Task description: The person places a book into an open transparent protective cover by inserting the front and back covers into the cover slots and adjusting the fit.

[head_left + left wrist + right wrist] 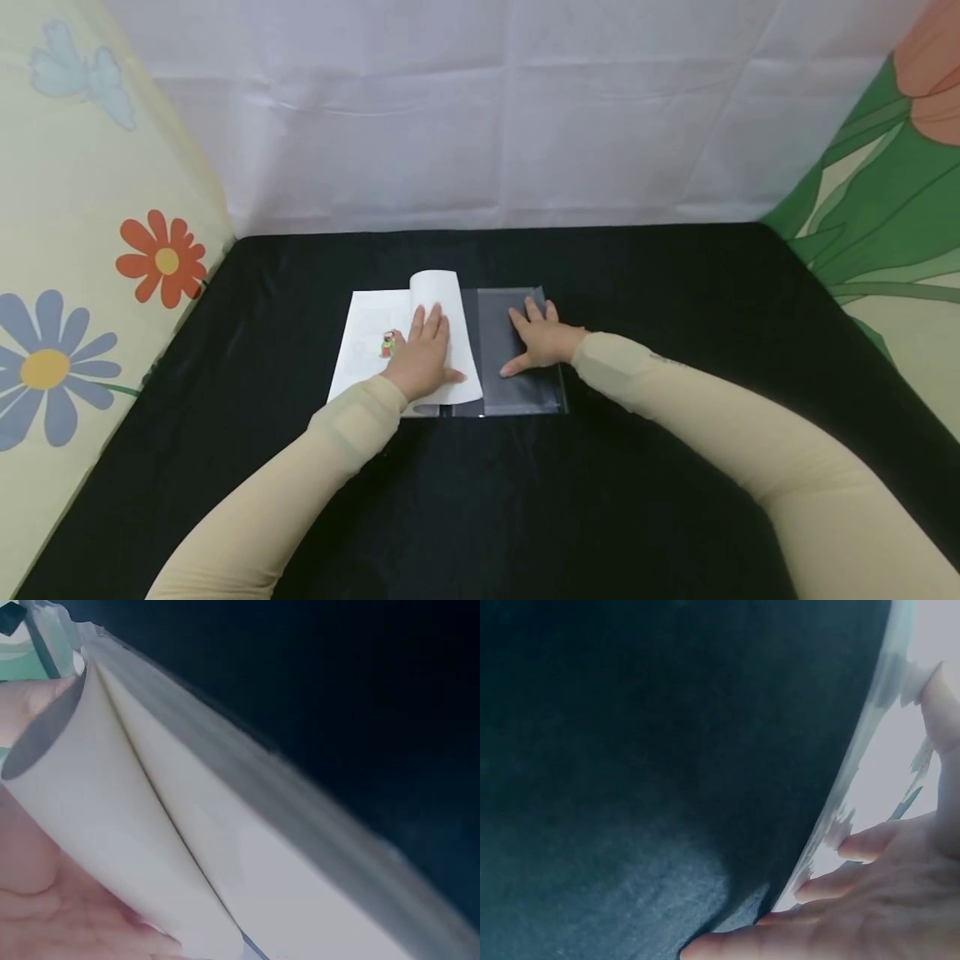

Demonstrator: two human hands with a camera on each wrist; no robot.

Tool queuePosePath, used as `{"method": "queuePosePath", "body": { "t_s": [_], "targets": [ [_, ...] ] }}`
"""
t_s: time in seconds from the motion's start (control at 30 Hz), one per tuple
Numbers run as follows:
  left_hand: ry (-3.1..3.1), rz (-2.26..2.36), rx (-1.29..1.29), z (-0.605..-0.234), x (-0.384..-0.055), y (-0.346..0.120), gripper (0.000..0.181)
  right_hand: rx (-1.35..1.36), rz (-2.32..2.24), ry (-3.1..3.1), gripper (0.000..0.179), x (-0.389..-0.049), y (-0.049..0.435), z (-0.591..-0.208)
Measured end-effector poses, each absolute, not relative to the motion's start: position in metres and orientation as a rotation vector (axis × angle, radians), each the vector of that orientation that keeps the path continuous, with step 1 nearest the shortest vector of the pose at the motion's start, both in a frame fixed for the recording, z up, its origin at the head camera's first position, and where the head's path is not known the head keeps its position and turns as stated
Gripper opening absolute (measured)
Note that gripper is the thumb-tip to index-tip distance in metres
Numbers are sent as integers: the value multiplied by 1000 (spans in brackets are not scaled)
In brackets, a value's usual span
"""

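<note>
A white booklet (363,325) is lying on the black-clothed table (480,500), one smooth page (459,342) curling over.
The left hand (424,358), fingers straight, is pressing that page; the right hand (546,340), spread wide, is resting on a glossy, clear plastic cover (517,396).

The page (460,343) is smooth paper, the cover (496,333) glossy plastic, the tablecloth (675,283) matt fabric.

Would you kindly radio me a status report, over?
Left hand resting on curled white page. Right hand spread on clear plastic cover. No obstruction seen.
</note>
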State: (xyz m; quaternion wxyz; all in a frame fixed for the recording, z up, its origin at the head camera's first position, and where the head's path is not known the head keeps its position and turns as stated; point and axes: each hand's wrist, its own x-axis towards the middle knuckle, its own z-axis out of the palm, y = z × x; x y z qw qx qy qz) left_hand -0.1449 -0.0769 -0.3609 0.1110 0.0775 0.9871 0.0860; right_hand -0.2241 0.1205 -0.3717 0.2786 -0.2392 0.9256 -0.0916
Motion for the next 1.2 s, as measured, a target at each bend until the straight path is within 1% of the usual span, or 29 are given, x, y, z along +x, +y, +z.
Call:
{"method": "queuePosePath", "body": {
  "t_s": [0.37,1.0,1.03,1.2],
  "targets": [
    [2913,325,176,-363,-146,-70,88,-630,-245,2476,108,-223,121,-370],
    [2838,144,409,-373,-153,-70,83,-613,-210,2485,108,-223,120,-371],
    [2820,136,394,-367,-151,-68,82,-613,-211,2486,108,-222,120,-371],
    [2801,58,396,-366,-150,-68,82,-611,-215,2486,108,-222,120,-372]
  ]
}}
